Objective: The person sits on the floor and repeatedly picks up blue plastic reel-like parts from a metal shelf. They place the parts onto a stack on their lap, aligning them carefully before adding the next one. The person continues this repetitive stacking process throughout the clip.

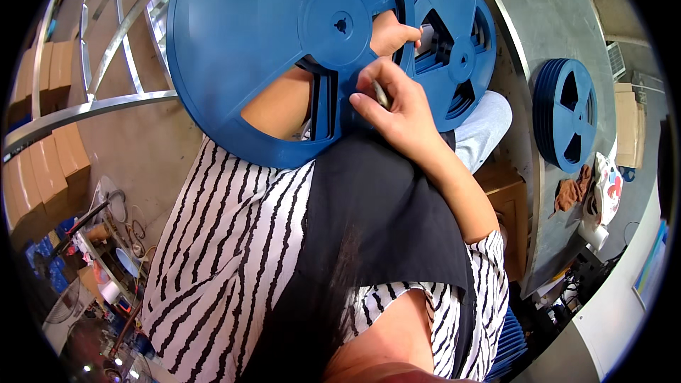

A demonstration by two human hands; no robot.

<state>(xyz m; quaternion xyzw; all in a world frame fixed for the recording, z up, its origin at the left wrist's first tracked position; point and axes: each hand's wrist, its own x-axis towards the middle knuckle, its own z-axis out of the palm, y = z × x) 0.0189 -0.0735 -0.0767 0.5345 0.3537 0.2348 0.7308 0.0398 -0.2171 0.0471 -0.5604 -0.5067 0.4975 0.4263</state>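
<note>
Right hand (403,105) near 1 o'clock, seen from the head camera, pinches a small pale object (381,95) between curled fingers and thumb, just in front of a large blue reel (305,37). The left hand (390,35), between 12 and 1 o'clock, reaches behind that reel, its forearm showing through a cutout; how far its fingers close cannot be told. The reel stands tilted at 12 o'clock, against a person in a striped shirt (220,241) and black apron (386,198). More blue reels (464,64) stand between 1 and 2 o'clock. On a gray table (550,25), another reel stack (576,115) sits between 2 and 3 o'clock, with a brown cloth (571,193) near 3. Metal rails (131,35) curve at 10 o'clock; cardboard boxes (48,181) are piled at 9.
</note>
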